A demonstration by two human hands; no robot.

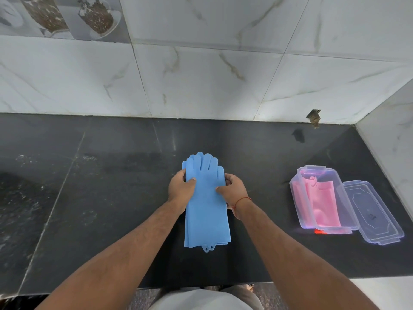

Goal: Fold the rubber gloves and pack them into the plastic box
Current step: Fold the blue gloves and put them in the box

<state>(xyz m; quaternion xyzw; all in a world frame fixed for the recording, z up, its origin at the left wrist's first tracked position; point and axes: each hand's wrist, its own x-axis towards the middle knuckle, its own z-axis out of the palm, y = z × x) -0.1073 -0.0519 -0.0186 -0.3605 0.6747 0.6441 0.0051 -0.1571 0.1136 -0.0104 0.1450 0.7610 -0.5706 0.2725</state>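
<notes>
Item: stack of sky-blue rubber gloves (206, 204), long-cuffed, smooth, lying flat at the centre of the dark stone counter (100, 198). Fingers point to 12 o'clock, cuffs to 6 o'clock. Layered edges show at the cuff end, with small hanging tabs with holes poking out below; at least two gloves, exact count not clear.

Left hand (181, 189): at the stack's 9 o'clock edge, thumb laid over the top, fingers curled under the side, gripping the blue gloves just below the finger section.

Right hand (232, 189): at the 3 o'clock edge, same pinch, thumb on top, fingers wrapped round the side. One thin red thread band (242, 201) at the wrist.

One clear rectangular plastic box (321, 198), open, at 3 o'clock from the stack and well apart from it. Inside: folded pale-pink rubber gloves (319, 202), count not clear.

One clear plastic lid (373, 213), lying flat, touching or just beside the box at its 3 o'clock side.

White marbled wall tiles (201, 81) at 12 o'clock.
</notes>
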